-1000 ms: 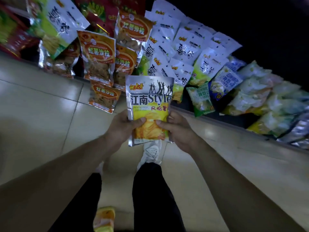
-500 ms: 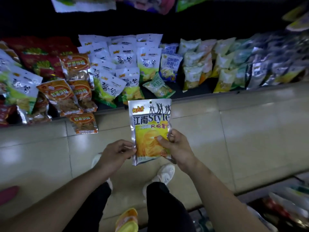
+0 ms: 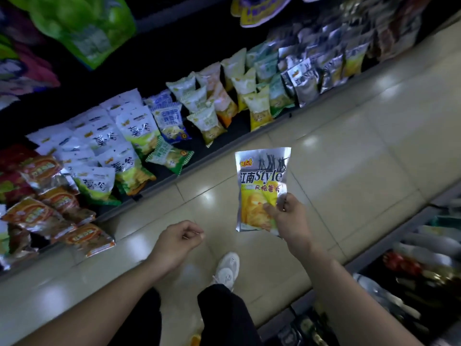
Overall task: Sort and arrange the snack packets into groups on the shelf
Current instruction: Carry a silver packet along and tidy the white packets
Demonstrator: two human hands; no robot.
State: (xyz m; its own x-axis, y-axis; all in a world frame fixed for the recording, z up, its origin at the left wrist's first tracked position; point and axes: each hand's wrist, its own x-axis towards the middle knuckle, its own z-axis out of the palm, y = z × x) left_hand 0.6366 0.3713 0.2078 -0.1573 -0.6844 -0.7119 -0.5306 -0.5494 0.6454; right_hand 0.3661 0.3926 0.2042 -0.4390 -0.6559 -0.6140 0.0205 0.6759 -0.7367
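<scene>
Chip packet [image 3: 262,188] up in the air over the tiled floor [image 3: 336,151], in front of the shelf and not touching it. The right hand [image 3: 289,216] pinches its lower right corner, thumb across the yellow print. The left hand [image 3: 178,242] is curled into a loose fist with nothing in it, well apart from the packet. Half a second ago that hand held the left edge; now it has let go, and the packet sits further right.

The packet faces the camera. Its long axis runs near to far, with the silver top edge pointing away toward the shelf.

A white shoe [image 3: 228,268] shows below.

On the low shelf [image 3: 219,148], left to right: orange packets [image 3: 37,216], white packets [image 3: 107,151], a green packet [image 3: 169,156] lying near the rim, a blue packet [image 3: 169,121], pale yellow bags [image 3: 257,108], then silver packets [image 3: 304,81] at the far right.
</scene>
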